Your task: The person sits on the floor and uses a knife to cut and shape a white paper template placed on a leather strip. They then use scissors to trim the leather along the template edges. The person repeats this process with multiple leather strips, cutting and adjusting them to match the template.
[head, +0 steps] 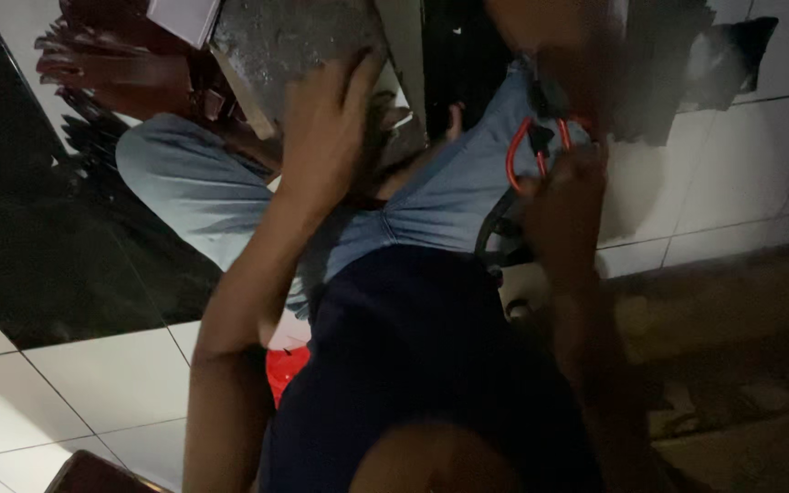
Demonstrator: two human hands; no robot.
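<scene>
Both forearms rise from the bottom edge, close to the lens, and a rounded brown shape lies low between them; it is too blurred to identify.

At the top middle, a grey slab (294, 41) with a rough, speckled face is tilted. The left hand (329, 119) lies flat against its lower edge, with the fingers (358, 78) spread and stretched over the surface. They press on it and do not grip it. The right hand (563, 201) is to the right of the slab and well apart from it. Its fingers seem curled around a red-handled tool (536, 151), perhaps pliers, but the blur does not let me see how tightly. The tool's working end is hidden in the dark, and it touches nothing that I can see.

As I judge it, the slab is only being steadied, and the tool is not yet put to anything.

Between the two arms, a co-worker bends over in a light blue shirt (431, 205) and dark trousers (413, 365). Another blurred hand (84, 59) shows at the top left, beside a white box (183, 16). Something red (285, 370) is partly visible under the left arm. White tiles (93, 393) lie at the lower left, a glossy black panel (38, 228) above them.
</scene>
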